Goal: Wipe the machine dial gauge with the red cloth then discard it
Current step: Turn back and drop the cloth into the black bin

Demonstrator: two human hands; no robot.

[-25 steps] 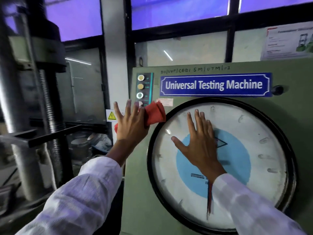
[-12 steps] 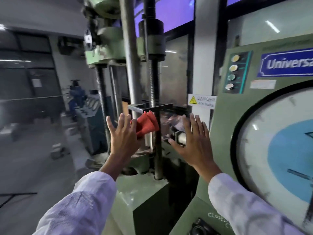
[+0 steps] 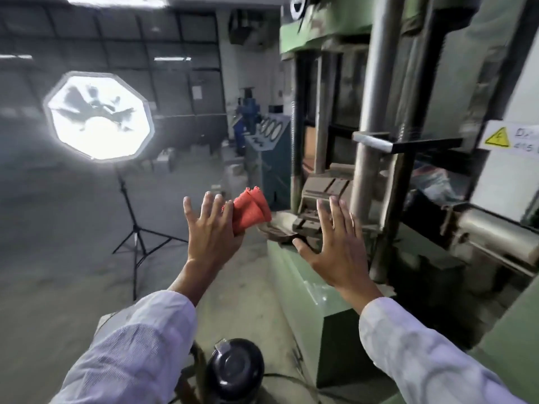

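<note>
My left hand (image 3: 211, 231) is raised in front of me with its fingers spread, and the folded red cloth (image 3: 250, 211) is pinched between thumb and palm, sticking out to the right. My right hand (image 3: 339, 249) is held up beside it, open and flat, touching nothing. The dial gauge is out of view. Both hands hover over the floor and the green base (image 3: 309, 290) of the testing machine.
The machine's steel columns (image 3: 376, 118) and dark crossbar (image 3: 408, 144) rise at right, with a yellow danger sign (image 3: 507, 138) beyond. A bright studio light (image 3: 99, 115) on a tripod (image 3: 135, 231) stands at left. A black round object (image 3: 236, 368) sits low in front.
My view has swung left, away from the dial gauge, which has left the frame. Both hands came off the machine face and stay raised, the left still holding the red cloth.
</note>
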